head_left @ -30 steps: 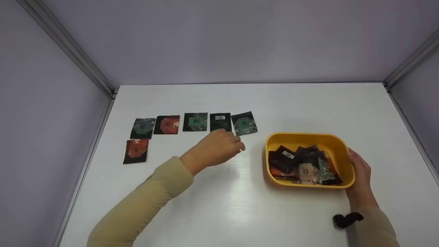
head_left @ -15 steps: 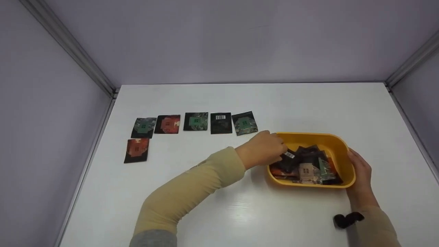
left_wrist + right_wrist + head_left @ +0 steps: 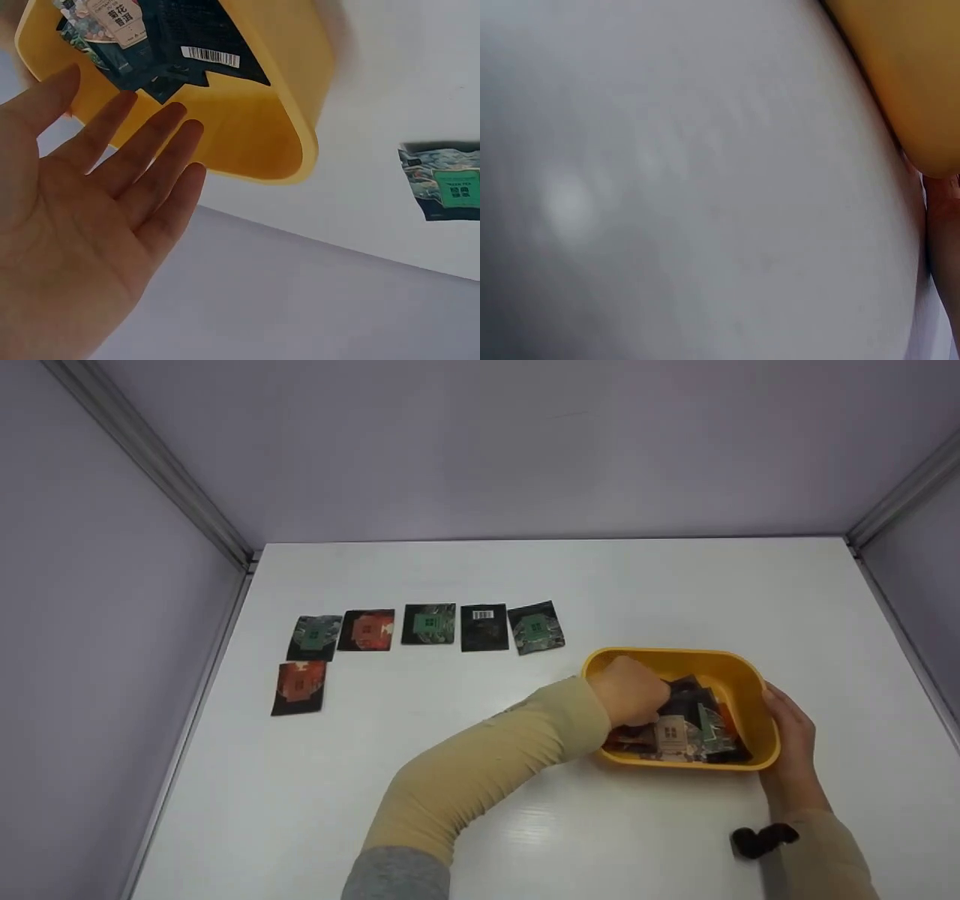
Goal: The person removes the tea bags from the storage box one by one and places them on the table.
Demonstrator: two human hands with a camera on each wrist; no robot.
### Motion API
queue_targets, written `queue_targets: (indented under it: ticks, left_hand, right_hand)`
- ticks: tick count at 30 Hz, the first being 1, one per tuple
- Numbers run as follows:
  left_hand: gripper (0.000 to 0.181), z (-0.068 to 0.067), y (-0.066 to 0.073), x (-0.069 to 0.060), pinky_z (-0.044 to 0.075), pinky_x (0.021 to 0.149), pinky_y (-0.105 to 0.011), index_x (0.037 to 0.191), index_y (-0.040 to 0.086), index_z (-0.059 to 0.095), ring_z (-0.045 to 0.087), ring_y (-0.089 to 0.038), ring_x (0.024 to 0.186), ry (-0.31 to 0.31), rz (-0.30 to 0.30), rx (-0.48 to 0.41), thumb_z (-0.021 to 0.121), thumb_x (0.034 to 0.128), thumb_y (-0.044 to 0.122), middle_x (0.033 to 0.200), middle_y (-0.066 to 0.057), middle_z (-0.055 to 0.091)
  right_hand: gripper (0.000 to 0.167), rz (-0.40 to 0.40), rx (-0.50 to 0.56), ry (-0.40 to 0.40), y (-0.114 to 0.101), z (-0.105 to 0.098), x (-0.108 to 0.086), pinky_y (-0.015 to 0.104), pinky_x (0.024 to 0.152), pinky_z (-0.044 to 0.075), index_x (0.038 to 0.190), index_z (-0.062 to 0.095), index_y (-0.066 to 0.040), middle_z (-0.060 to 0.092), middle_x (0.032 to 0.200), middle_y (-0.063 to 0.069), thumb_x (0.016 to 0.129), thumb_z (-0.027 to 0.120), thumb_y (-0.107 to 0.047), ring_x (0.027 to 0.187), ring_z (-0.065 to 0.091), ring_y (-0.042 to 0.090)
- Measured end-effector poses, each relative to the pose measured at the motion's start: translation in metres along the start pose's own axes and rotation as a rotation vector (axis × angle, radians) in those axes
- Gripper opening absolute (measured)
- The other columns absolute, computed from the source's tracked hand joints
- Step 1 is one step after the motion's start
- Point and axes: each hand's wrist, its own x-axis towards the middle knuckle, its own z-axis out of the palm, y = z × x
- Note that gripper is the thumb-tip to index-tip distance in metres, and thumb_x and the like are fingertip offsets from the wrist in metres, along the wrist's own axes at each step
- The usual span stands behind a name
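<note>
In the head view my left hand (image 3: 628,691) reaches over the left end of a yellow plastic bin (image 3: 694,765) and hides part of its contents. The left wrist view has that hand (image 3: 97,202) with fingers spread and nothing in them, close to the dark tea sachets (image 3: 202,34) in the bin. Several sachets lie heaped there, one with a beige label (image 3: 671,731). My right hand (image 3: 791,735) holds the bin's right end from outside. Only a sliver of the right hand (image 3: 943,217) shows in its own wrist view, against the yellow wall.
Along the back left of the white table (image 3: 480,810) lie several sachets in a row, from a green-labelled one (image 3: 313,637) to a tilted one (image 3: 536,628). A red-labelled sachet (image 3: 298,688) lies below the row's left end. Grey walls (image 3: 510,450) enclose the table.
My left hand has moved right, from beside the sachet row to over the bin's contents. My right hand and the bin have stayed in place.
</note>
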Motion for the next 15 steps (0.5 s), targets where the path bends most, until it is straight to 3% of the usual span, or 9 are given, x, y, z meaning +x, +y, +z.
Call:
queue_targets:
  ticks: [4, 8, 15]
  left_hand:
    - [0.026, 0.003, 0.010, 0.011, 0.049, 0.083, -0.027, 0.111, 0.023, 0.069, 0.057, -0.007, 0.084, -0.086, -0.074, 0.021, 0.045, 0.1040, 0.028, 0.098, 0.008, 0.067]
    - [0.030, 0.008, 0.016, 0.015, 0.047, 0.087, -0.029, 0.122, 0.025, 0.067, 0.057, -0.007, 0.089, -0.173, -0.119, 0.043, 0.049, 0.1017, 0.038, 0.107, 0.010, 0.066]
    - [0.028, 0.022, 0.018, 0.007, 0.050, 0.081, -0.028, 0.127, 0.020, 0.062, 0.061, -0.008, 0.086, -0.097, -0.078, 0.053, 0.049, 0.1036, 0.029, 0.104, 0.006, 0.068]
  right_hand:
    - [0.055, 0.016, -0.013, -0.001, -0.002, 0.000, 0.002, 0.020, 0.104, 0.039, 0.147, 0.048, -0.022, 0.050, 0.142, -0.008, 0.098, 0.059, -0.043, 0.127, 0.042, 0.010]
    - [0.055, 0.034, -0.004, -0.004, -0.003, 0.000, 0.003, 0.023, 0.110, 0.033, 0.148, 0.047, -0.023, 0.049, 0.144, -0.008, 0.099, 0.058, -0.044, 0.128, 0.041, 0.010]
    - [0.056, 0.050, -0.051, -0.020, -0.005, 0.000, 0.001, 0.024, 0.111, 0.031, 0.149, 0.047, -0.025, 0.046, 0.147, -0.008, 0.098, 0.057, -0.047, 0.129, 0.040, 0.010]
